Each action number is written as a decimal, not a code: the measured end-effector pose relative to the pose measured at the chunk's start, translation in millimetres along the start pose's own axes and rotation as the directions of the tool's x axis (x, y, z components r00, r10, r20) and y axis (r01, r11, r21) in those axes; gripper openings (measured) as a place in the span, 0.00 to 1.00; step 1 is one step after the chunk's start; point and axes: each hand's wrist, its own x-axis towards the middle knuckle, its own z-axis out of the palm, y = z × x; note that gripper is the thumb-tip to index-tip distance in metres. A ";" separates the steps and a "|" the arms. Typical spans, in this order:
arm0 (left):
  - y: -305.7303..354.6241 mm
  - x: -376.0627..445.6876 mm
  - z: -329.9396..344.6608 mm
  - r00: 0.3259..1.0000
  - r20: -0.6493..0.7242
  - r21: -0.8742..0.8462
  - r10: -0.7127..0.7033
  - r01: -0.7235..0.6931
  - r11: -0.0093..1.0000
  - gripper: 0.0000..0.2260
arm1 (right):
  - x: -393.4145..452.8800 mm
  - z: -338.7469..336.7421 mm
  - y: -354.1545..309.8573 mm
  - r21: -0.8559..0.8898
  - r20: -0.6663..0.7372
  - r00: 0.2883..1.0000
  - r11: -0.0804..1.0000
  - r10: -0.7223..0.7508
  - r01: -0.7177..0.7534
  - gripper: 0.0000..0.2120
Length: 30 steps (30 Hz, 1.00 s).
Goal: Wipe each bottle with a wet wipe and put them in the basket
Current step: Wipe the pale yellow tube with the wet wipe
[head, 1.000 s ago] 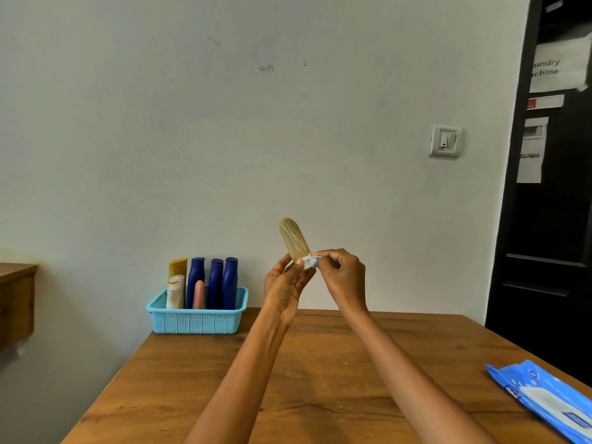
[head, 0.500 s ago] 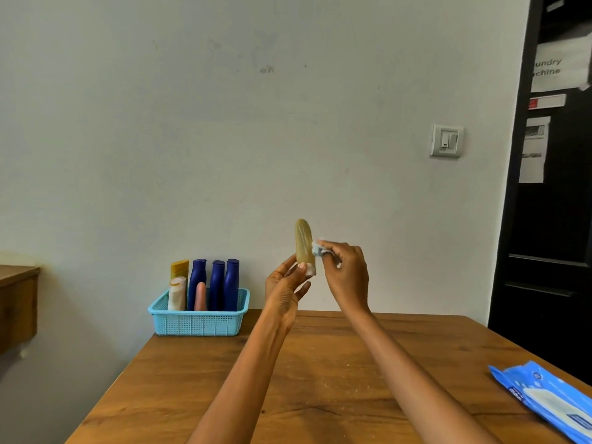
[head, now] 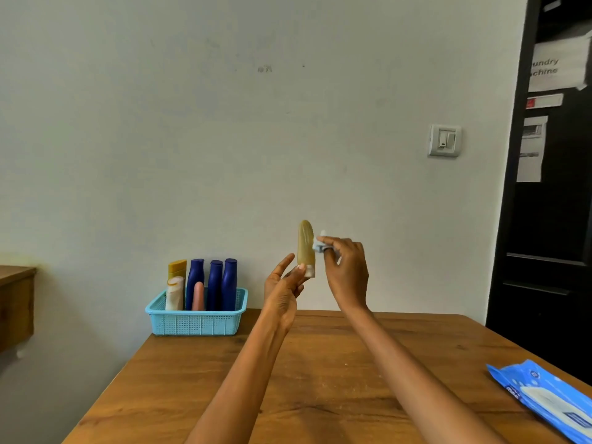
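My left hand [head: 283,288] pinches the white cap end of a translucent yellow bottle [head: 305,243] and holds it upright above the table, cap down. My right hand [head: 346,270] pinches a small folded wet wipe [head: 319,245] against the bottle's right side. A light blue basket [head: 195,318] stands at the table's far left corner. It holds three dark blue bottles [head: 215,283], a yellow one [head: 177,269], a white one [head: 175,293] and a pink one [head: 198,295], all upright.
A blue wet-wipe pack [head: 546,402] lies at the right edge of the wooden table [head: 320,379]. A wooden shelf [head: 16,302] juts out at the left. The wall is right behind the table, and a dark door [head: 551,219] stands at the right.
The bottle turned from tilted left to upright. My right hand slid the wipe from the cap end up along the bottle's right side.
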 end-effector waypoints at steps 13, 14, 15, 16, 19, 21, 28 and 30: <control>3.5 2.9 -6.6 1.000 -0.023 -0.074 -0.017 0.016 0.997 0.25 | -5.3 3.3 3.1 -0.044 0.040 0.995 0.995 -0.092 0.094 0.09; 2.6 2.8 -4.5 1.000 -0.014 -0.072 -0.024 0.023 0.997 0.25 | 3.3 5.0 0.7 -0.021 0.000 1.000 1.000 -0.023 0.023 0.11; 1.9 2.9 -2.9 1.000 -0.005 -0.061 -0.030 0.029 0.998 0.24 | 11.3 6.9 -1.5 -0.007 -0.017 0.999 0.999 0.039 -0.039 0.12; 1.3 3.1 -1.5 0.999 0.004 -0.049 -0.033 0.033 0.998 0.24 | 18.1 8.8 -3.1 -0.022 -0.008 0.998 0.997 0.069 -0.069 0.12; 2.4 4.1 0.0 0.999 0.027 -0.048 -0.031 0.032 0.998 0.23 | 19.6 11.1 -7.6 -0.141 0.092 0.994 0.988 -0.053 0.065 0.13; 3.8 6.2 -2.9 0.999 0.016 -0.067 -0.032 0.033 0.997 0.23 | 9.1 9.1 -7.1 -0.182 0.147 0.976 0.966 -0.159 0.185 0.13; 1.5 5.8 -8.5 0.995 -0.065 -0.073 -0.075 0.070 0.995 0.26 | 3.8 1.8 -0.2 -0.193 0.213 0.957 0.952 -0.194 0.236 0.08; 0.4 5.3 -6.9 0.995 -0.055 -0.079 -0.083 0.079 0.994 0.27 | 20.2 2.7 -4.5 -0.186 0.105 0.984 0.969 -0.144 0.162 0.09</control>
